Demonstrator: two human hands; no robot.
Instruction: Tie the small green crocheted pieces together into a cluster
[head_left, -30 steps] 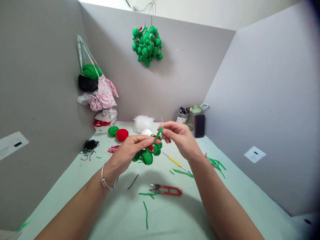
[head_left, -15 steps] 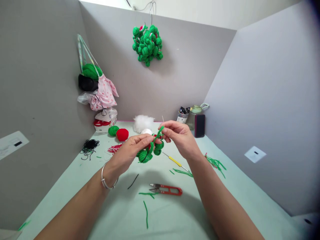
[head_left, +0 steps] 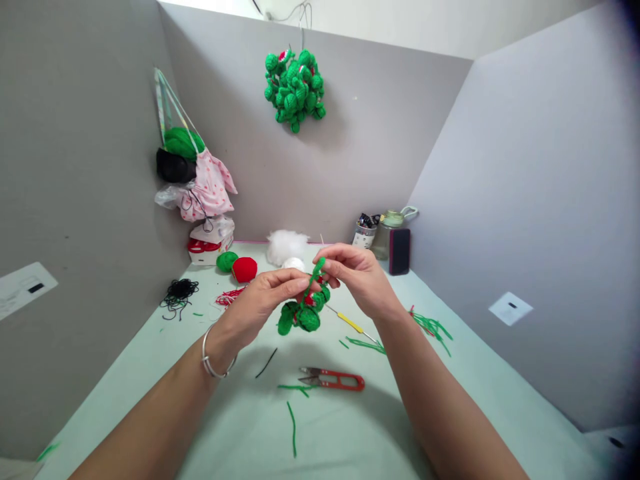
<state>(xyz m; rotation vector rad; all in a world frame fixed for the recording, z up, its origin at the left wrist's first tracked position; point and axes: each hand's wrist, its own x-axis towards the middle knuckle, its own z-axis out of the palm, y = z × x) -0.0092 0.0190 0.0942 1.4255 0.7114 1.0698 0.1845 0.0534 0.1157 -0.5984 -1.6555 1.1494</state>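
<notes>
Above the middle of the table, my left hand (head_left: 273, 290) pinches the green cord of a crocheted piece (head_left: 309, 319) between thumb and fingers. Round green balls and leaf shapes with bits of red and white hang below the fingers. My right hand (head_left: 357, 270) is closed on the upper end of the same cord, close beside the left fingertips. Orange-handled thread snips (head_left: 340, 380) lie below the hands on the table. To the right, under the right wrist, is a crochet hook (head_left: 350, 323) with a yellow handle.
Green yarn scraps (head_left: 293, 430) lie near the snips. A red yarn ball (head_left: 245, 269), a green one (head_left: 227, 261) and white stuffing (head_left: 287, 247) stand at the back. A phone (head_left: 399, 252) leans on a jar. A green crocheted bunch (head_left: 296, 90) hangs on the back panel.
The hanging green balls and leaves have turned and swung, showing different sides. My right hand has shifted slightly left and down; both hands keep hold of the cord.
</notes>
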